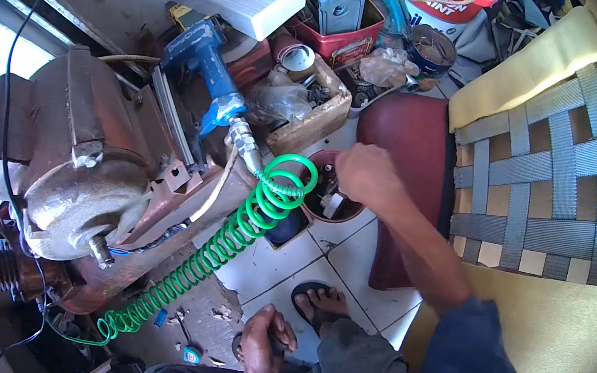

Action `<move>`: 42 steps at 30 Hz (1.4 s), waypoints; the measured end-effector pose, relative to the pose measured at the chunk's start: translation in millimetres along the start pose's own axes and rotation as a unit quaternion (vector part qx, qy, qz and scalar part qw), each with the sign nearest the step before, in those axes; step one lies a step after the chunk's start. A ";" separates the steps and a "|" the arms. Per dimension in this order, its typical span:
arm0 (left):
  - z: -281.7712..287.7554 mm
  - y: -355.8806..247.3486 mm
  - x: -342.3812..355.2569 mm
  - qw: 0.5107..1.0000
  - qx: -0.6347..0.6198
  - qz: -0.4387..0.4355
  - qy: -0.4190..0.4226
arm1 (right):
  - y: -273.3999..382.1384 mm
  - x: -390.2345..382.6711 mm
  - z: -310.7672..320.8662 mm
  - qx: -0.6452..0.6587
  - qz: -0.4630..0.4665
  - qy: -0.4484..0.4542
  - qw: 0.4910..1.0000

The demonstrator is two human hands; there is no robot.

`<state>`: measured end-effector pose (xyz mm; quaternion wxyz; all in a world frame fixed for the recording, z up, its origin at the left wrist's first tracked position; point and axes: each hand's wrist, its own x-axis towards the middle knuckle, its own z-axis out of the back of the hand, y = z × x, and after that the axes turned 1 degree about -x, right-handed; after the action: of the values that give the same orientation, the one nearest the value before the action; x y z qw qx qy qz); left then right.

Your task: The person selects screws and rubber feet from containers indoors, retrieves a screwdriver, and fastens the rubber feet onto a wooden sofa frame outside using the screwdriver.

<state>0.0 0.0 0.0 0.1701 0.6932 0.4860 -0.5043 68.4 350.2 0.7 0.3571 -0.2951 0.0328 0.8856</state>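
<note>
Beside the dark red seat cushion (pixel 406 149), low on the tiled floor (pixel 350 257), stands a small brown-red tub (pixel 329 191), and my right hand (pixel 366 175) reaches down over its rim. Its fingers are curled narrow and dip toward a white, spool-like piece (pixel 332 204) inside the tub; I cannot tell whether they already pinch it, because the back of the hand hides the fingertips. I judge the tub sits there so small parts stay within arm's reach of the seat frame with its grey webbing (pixel 548 187), which lies on the far side of the cushion from the tub.

My left hand (pixel 264 341) rests closed on my knee, well apart from the tub, holding nothing that I can make out; it seems to brace me while I lean.

On the other side of the tub from the cushion, a green coiled air hose (pixel 227 242) loops against the rim and runs up to a blue pneumatic gun (pixel 205 62), which lies on the rusty compressor (pixel 81 176), probably parked there. Beyond the tub stands a wooden box (pixel 314 111) of oddments.
</note>
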 end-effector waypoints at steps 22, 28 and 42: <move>-77.3 -34.0 -9.3 0.997 0.055 -0.016 0.054 | -19.5 -74.0 -70.2 0.535 -0.264 -0.228 0.769; -82.6 -33.9 -22.1 0.994 0.081 -0.038 0.055 | -35.4 -108.4 20.6 0.576 -0.195 -0.418 0.675; -74.2 -13.5 -56.5 0.977 0.206 -0.061 0.002 | -23.3 -100.3 17.0 0.659 -0.248 -0.353 0.616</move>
<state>27.1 31.8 84.5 -0.0086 0.6836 0.4134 -0.6014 132.4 310.6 73.1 0.6460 0.3576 0.4044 0.5397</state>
